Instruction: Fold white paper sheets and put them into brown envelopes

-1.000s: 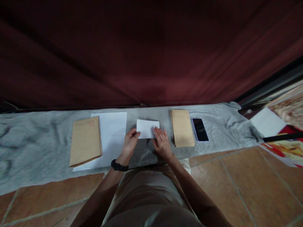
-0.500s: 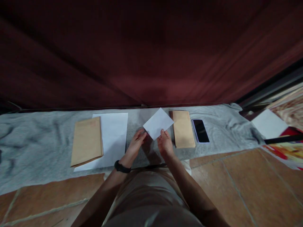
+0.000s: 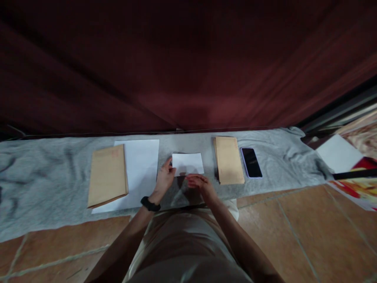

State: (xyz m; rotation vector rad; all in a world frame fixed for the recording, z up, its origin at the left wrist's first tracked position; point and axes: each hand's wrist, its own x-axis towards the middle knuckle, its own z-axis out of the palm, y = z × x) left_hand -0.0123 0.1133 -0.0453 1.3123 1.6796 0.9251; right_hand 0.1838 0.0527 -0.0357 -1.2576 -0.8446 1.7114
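A small folded-looking white sheet of paper lies level before me, its long side running left to right. My left hand, with a dark band on the wrist, is closed at the sheet's left edge, thumb and fingers gripping it. Just below the lower right edge is my right hand, fingers stretched out toward the left and touching or nearly touching the paper. A stack of brown envelopes lies right of my right hand. Farther left, larger brown envelopes rest partly over big white sheets.
A grey cloth covers the long low surface. Beside the right stack lies a phone in a pale purple case. A dark red curtain-like cloth hangs behind. Brown floor tiles show in front, and a white sheet is at far right.
The small white paper has turned from a tilted position to level and come down lower, looking narrower now. My right hand has let go of its corner; my left has taken its left edge.
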